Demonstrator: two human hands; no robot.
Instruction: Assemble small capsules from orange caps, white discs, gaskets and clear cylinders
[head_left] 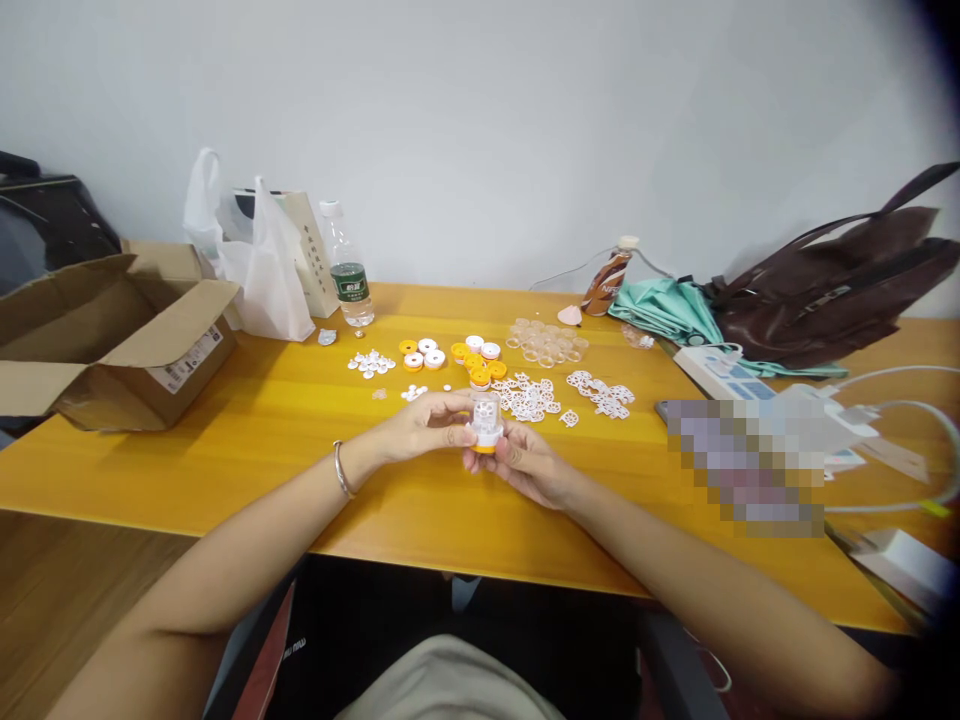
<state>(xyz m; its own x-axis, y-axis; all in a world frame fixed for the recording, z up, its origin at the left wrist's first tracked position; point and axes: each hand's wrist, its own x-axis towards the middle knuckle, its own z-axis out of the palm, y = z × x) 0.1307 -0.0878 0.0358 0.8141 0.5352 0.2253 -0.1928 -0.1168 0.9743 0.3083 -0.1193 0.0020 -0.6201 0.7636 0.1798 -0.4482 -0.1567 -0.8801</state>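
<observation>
As we held the small clear plastic cylinder (487,416) with its white and orange base (488,441) just below the centre of the frame, our left hand (431,425) gripped it from the left and our right hand (534,466) gripped its lower right side. We judged it light and stiff, its smooth plastic likely slippery and liable to crack under a hard squeeze. The white and orange base seemed the surest place to take hold, with fingertips on opposite sides.

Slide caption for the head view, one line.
Left hand and right hand hold a clear-topped container near white openwork pieces on a table.
</observation>
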